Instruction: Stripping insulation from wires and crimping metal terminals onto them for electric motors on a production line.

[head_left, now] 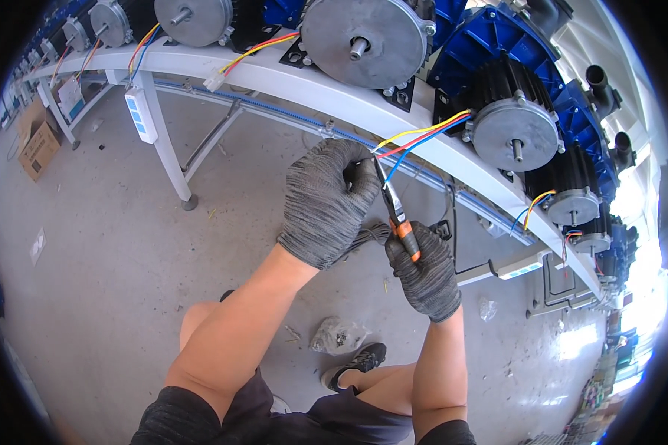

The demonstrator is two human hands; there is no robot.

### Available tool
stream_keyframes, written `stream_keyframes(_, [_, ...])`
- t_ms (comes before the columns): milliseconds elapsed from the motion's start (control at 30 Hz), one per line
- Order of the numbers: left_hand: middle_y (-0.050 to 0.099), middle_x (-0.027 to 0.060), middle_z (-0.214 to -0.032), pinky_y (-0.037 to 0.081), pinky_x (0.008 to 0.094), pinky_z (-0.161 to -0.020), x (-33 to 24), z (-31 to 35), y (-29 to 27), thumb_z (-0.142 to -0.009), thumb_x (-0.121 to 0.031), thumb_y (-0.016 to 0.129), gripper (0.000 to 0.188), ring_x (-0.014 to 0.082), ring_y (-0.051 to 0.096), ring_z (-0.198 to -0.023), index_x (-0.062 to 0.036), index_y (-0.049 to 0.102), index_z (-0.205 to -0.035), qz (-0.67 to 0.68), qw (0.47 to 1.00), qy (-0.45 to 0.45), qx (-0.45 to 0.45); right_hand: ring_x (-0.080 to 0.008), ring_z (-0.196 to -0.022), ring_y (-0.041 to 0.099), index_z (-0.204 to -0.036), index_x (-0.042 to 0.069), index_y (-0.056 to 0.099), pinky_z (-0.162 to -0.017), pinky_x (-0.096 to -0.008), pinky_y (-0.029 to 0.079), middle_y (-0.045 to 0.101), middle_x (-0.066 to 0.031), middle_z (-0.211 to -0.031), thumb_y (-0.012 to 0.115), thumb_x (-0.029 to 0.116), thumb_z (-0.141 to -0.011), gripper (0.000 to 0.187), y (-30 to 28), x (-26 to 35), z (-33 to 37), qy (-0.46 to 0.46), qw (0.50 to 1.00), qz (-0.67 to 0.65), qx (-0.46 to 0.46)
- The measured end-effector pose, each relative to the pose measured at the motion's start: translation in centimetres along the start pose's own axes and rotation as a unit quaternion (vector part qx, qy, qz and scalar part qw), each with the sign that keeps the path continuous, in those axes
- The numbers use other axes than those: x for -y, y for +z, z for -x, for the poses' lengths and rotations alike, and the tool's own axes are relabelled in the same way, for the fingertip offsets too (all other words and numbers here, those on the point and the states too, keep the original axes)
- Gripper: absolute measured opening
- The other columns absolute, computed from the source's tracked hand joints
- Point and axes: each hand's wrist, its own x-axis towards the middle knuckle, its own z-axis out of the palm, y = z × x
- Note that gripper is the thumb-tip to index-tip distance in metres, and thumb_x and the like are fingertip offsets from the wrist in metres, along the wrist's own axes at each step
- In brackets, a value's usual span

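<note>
My left hand [326, 200], in a grey knit glove, is closed in a pinch around the ends of thin motor wires [423, 137]. Yellow and red ones reach its fingertips; the blue one hangs a little lower, beside the tool. In my right hand [427, 274], gloved alike, is a pair of pliers [398, 211] with orange and black handles. Their jaws point up and touch or nearly touch the wires by my left fingertips; the exact contact is hidden. The wires come out of a black motor [516, 133] with a round grey end plate and a short shaft.
A white bench rail [274, 74] carries a row of motors on blue housings, including a large one [364, 41]. Below run a conveyor-like rail and white power strips [141, 115]. A dark cable coil [371, 235] hangs behind my hands. A plastic bag [339, 336] and cardboard box [37, 141] lie on the floor.
</note>
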Motion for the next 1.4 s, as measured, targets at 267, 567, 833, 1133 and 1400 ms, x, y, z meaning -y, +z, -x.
stream_keyframes(267, [0.064, 0.0045, -0.074, 0.048, 0.0286, -0.063, -0.8, -0.4, -1.0, -0.093, -0.009, 0.068, 0.010, 0.0105, 0.056, -0.066, 0.0007, 0.069, -0.095, 0.066, 0.991, -0.104, 0.055, -0.0326, -0.074, 0.058, -0.108, 0.000, 0.062, -0.066, -0.0413, 0.046, 0.059, -0.0152, -0.084, 0.068, 0.008, -0.088, 0.022, 0.3, -0.3, -0.4, -0.047, 0.998, 0.042, -0.005])
stream_keyframes(567, [0.064, 0.0017, -0.076, 0.046, 0.0265, -0.063, -0.6, -0.8, -1.4, -0.095, -0.013, 0.068, 0.015, 0.0083, 0.053, -0.068, 0.0010, 0.070, -0.099, 0.142, 0.964, -0.205, 0.092, -0.0353, -0.071, 0.058, -0.103, -0.001, 0.059, -0.065, -0.0426, 0.046, 0.056, -0.0178, -0.083, 0.067, 0.006, -0.090, 0.017, 0.7, -0.8, -1.0, -0.072, 0.996, 0.051, -0.016])
stream_keyframes(833, [0.066, 0.0014, -0.081, 0.047, 0.0239, -0.067, 0.2, -0.6, -1.9, -0.098, -0.018, 0.067, 0.018, 0.0069, 0.057, -0.075, -0.0006, 0.070, -0.102, 0.142, 0.962, -0.197, 0.124, -0.0357, -0.072, 0.057, -0.100, 0.000, 0.057, -0.065, -0.0417, 0.046, 0.055, -0.0178, -0.083, 0.067, 0.007, -0.091, 0.015, 0.6, -0.5, -1.0, -0.073, 0.995, 0.057, -0.021])
stream_keyframes(1133, [0.066, 0.0005, -0.080, 0.048, 0.0237, -0.065, 0.0, -1.1, -2.4, -0.097, -0.020, 0.068, 0.018, 0.0074, 0.058, -0.073, -0.0024, 0.072, -0.096, 0.234, 0.931, -0.227, 0.161, -0.0357, -0.086, 0.060, -0.115, 0.000, 0.059, -0.075, -0.0399, 0.049, 0.059, -0.0171, -0.097, 0.070, 0.010, -0.091, 0.029, 0.4, -2.2, -1.5, -0.103, 0.994, 0.035, 0.010])
stream_keyframes(1400, [0.064, 0.0004, -0.077, 0.045, 0.0228, -0.060, -0.3, -1.0, -2.4, -0.095, -0.017, 0.069, 0.015, 0.0071, 0.055, -0.068, -0.0024, 0.073, -0.096, 0.284, 0.898, -0.298, 0.155, -0.0344, -0.093, 0.061, -0.116, 0.000, 0.059, -0.081, -0.0391, 0.051, 0.059, -0.0156, -0.104, 0.072, 0.011, -0.091, 0.030, 0.3, -2.7, -2.5, -0.101, 0.994, 0.039, 0.007])
